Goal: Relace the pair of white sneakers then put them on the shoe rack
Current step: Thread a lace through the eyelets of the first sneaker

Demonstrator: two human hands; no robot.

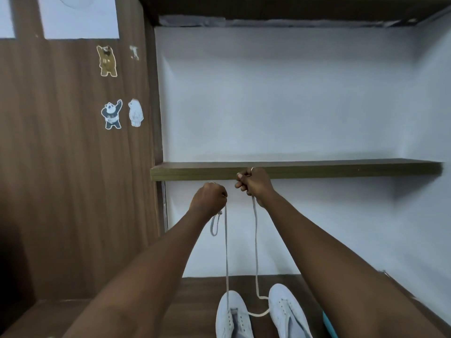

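Two white sneakers stand side by side at the bottom of the head view, the left sneaker (233, 318) and the right sneaker (288, 313), toes pointing away. A white lace (255, 240) runs up from the left sneaker's eyelets in two taut strands. My left hand (208, 198) grips one strand, with a short loop of lace hanging below the fist. Slightly higher, my right hand (255, 182) pinches the other strand; that strand bends across the right sneaker's toe. Both arms are stretched forward.
A dark wooden shelf (317, 170) juts from the white wall just behind my hands. A wooden panel (61, 167) with bear stickers stands at the left. The sneakers rest on a dark wooden surface (195, 296). A blue object (329, 325) peeks out right of the sneakers.
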